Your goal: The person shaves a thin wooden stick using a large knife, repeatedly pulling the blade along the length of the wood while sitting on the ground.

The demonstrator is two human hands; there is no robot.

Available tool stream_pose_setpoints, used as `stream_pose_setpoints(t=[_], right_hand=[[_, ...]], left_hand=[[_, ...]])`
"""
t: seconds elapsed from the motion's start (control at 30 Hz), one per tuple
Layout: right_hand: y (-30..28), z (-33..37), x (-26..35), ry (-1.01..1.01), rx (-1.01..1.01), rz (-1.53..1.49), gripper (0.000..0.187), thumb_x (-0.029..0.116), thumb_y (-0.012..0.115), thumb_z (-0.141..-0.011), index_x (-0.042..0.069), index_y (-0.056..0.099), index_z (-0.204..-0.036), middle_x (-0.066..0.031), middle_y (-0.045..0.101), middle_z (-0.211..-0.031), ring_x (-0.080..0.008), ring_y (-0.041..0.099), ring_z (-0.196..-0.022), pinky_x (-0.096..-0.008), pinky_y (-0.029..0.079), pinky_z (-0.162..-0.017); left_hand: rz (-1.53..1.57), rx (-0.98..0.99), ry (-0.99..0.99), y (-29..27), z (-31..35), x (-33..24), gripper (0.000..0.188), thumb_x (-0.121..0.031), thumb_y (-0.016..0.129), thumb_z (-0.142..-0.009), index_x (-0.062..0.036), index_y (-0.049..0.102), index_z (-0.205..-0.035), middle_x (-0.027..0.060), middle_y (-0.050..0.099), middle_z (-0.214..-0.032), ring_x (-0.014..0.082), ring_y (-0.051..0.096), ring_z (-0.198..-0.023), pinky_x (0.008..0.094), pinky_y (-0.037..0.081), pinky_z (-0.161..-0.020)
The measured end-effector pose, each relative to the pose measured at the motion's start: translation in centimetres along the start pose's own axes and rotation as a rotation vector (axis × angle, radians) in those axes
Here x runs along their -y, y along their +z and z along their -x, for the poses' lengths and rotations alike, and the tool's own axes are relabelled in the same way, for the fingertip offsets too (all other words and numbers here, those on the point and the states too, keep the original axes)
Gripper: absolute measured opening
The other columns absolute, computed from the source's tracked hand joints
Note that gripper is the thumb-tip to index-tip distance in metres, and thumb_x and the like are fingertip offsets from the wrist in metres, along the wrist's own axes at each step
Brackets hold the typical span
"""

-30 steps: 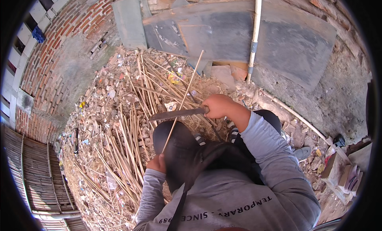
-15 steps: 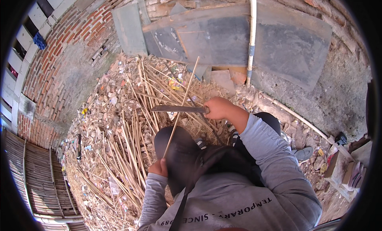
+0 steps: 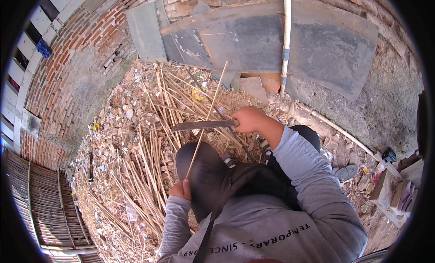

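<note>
Tan slim stick [image 3: 211, 107] pinched by left fingers [image 3: 186, 185] — long dark-bladed knife [image 3: 217, 124], clenched by right fingers [image 3: 240, 117], just got tilted slightly, seemingly mid-stroke.

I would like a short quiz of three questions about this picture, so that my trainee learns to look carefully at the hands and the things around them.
1. Multiple choice: what does the right hand hold?
a) a hammer
b) a large knife
c) a brush
2. True or false: the left hand grips a thin stick at its end nearer the person.
3. Short answer: to the left or right of the hand with the blade do most of the loose sticks lie?

Key: 1. b; 2. true; 3. left.
</note>
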State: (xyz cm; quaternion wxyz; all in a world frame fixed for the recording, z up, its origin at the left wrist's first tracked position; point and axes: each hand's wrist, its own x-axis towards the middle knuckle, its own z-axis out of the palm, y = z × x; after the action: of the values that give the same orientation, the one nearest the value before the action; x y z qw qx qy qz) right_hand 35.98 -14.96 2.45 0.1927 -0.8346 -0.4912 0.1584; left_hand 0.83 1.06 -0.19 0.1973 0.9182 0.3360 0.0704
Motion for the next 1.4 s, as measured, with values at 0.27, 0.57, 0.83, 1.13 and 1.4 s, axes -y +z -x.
stream_pose_setpoints(t=[0.27, 0.57, 0.83, 1.13, 1.4], right_hand=[[1.1, -0.4, -0.2, -0.022, -0.018, -0.02, 0.028, 0.035, 0.069, -0.072, 0.012, 0.068, -0.089, -0.0145, 0.066, -0.08, -0.0345, 0.064, -0.081, -0.0467, 0.051, -0.069], [1.2, -0.4, -0.2, -0.018, -0.015, -0.012, 0.027, 0.035, 0.069, -0.074, 0.013, 0.069, -0.091, -0.0141, 0.066, -0.079, -0.0343, 0.064, -0.081, -0.0469, 0.05, -0.07], [1.3, -0.4, -0.3, -0.001, -0.011, -0.017, 0.029, 0.035, 0.069, -0.074, 0.014, 0.069, -0.093, -0.0142, 0.066, -0.08, -0.0344, 0.064, -0.082, -0.0466, 0.05, -0.071], [1.5, -0.6, -0.5, -0.034, -0.019, -0.054, 0.03, 0.036, 0.07, -0.073, 0.012, 0.069, -0.091, -0.0157, 0.065, -0.078, -0.0355, 0.064, -0.081, -0.0471, 0.05, -0.07], [1.2, -0.5, -0.2, -0.026, -0.027, -0.077, 0.02, 0.025, 0.066, -0.068, 0.012, 0.067, -0.083, -0.0137, 0.066, -0.079, -0.0338, 0.064, -0.079, -0.0454, 0.05, -0.07]], left_hand=[[0.009, 0.011, -0.019, -0.2, 0.0, -0.1, 0.047, -0.037, 0.034, -0.098, -0.0027, 0.06, -0.08, 0.0263, 0.06, -0.072, 0.0475, 0.057, -0.072, 0.0538, 0.044, -0.065], [0.038, 0.019, -0.025, 0.0, 0.0, 0.2, 0.047, -0.038, 0.034, -0.098, -0.0021, 0.061, -0.082, 0.0274, 0.06, -0.074, 0.0485, 0.057, -0.074, 0.0539, 0.044, -0.066], [0.096, 0.016, -0.024, 0.1, -0.1, 0.4, 0.048, -0.039, 0.035, -0.098, -0.001, 0.061, -0.082, 0.0285, 0.059, -0.073, 0.0493, 0.057, -0.073, 0.054, 0.043, -0.066], [0.058, 0.021, -0.039, 0.5, -0.3, 1.0, 0.048, -0.039, 0.035, -0.098, -0.0016, 0.06, -0.081, 0.0283, 0.058, -0.071, 0.0491, 0.056, -0.072, 0.0538, 0.043, -0.064], [0.054, 0.018, -0.019, 0.7, -0.4, 1.5, 0.048, -0.039, 0.034, -0.098, -0.0014, 0.059, -0.08, 0.0274, 0.058, -0.069, 0.0488, 0.056, -0.07, 0.0535, 0.042, -0.062]])
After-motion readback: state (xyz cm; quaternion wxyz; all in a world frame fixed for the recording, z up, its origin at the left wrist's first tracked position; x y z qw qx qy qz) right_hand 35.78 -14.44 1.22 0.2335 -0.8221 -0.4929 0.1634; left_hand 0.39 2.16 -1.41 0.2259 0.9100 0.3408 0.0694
